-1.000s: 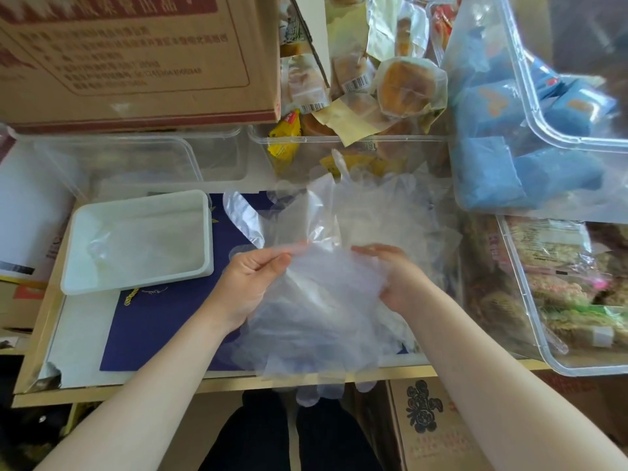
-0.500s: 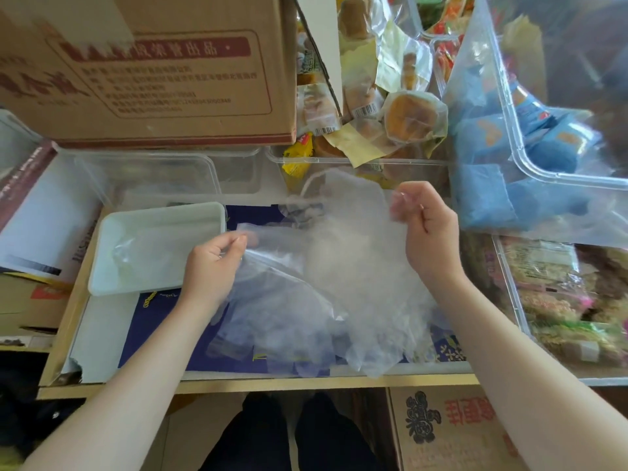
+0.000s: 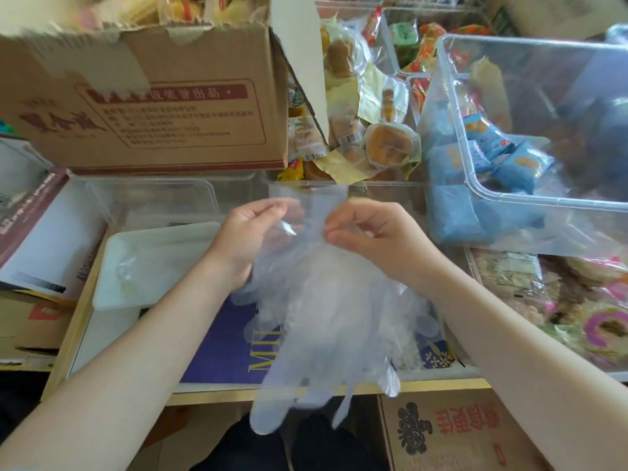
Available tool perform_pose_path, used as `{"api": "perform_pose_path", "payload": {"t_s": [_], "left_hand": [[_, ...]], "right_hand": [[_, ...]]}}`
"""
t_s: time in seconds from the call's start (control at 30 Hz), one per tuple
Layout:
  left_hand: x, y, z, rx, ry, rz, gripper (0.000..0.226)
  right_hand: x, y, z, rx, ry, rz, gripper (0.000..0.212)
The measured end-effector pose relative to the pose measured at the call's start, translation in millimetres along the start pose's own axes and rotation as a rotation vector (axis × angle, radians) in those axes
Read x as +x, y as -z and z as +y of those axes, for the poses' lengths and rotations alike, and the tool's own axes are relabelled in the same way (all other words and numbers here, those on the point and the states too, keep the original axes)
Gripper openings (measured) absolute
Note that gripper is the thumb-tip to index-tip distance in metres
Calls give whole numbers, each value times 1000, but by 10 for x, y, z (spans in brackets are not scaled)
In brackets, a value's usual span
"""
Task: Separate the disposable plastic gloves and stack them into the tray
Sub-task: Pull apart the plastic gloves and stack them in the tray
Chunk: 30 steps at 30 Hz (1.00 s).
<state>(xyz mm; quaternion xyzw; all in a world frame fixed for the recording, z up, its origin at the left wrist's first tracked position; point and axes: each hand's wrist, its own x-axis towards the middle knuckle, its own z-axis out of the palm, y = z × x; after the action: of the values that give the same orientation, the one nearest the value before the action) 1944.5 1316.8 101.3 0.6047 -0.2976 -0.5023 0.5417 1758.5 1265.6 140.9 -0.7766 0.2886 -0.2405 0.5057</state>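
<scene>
Both hands were raised just to the right of the white tray (image 3: 112,266). The left hand (image 3: 251,232) and the right hand (image 3: 373,236) each pinched the cuff edge of the clear plastic gloves (image 3: 326,317) between thumb and fingers. The bunch hung down from them, its fingers dangling past the table's front edge (image 3: 210,397). The tray already held some clear plastic.

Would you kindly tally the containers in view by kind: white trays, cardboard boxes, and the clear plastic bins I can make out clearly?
White tray: 1
Cardboard boxes: 2, one behind the desk, one below it
Clear plastic bins seen clearly: 3, one behind the tray, one upper right, one lower right
Total: 6
</scene>
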Motion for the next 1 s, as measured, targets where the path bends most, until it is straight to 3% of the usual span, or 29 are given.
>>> {"api": "perform_pose_path", "payload": {"t_s": [0.07, 0.2, 0.3, 0.53, 0.8, 1.0], "left_hand": [[-113, -119, 31, -43, 26, -110, 22], [-243, -203, 26, -108, 51, -265, 25], [-261, -228, 1, -149, 40, -287, 29], [-284, -185, -95, -115, 88, -292, 25], [-180, 80, -134, 351, 36, -310, 18], [-141, 235, -81, 507, 50, -391, 11]], "right_hand": [[59, -36, 3, -113, -10, 159, 13], [155, -10, -8, -253, -21, 132, 7], [195, 6, 10, -251, -138, 94, 9], [233, 8, 111, -138, -204, 142, 16], [259, 134, 166, 32, -285, 229, 20], [264, 226, 203, 80, -346, 240, 16]]}}
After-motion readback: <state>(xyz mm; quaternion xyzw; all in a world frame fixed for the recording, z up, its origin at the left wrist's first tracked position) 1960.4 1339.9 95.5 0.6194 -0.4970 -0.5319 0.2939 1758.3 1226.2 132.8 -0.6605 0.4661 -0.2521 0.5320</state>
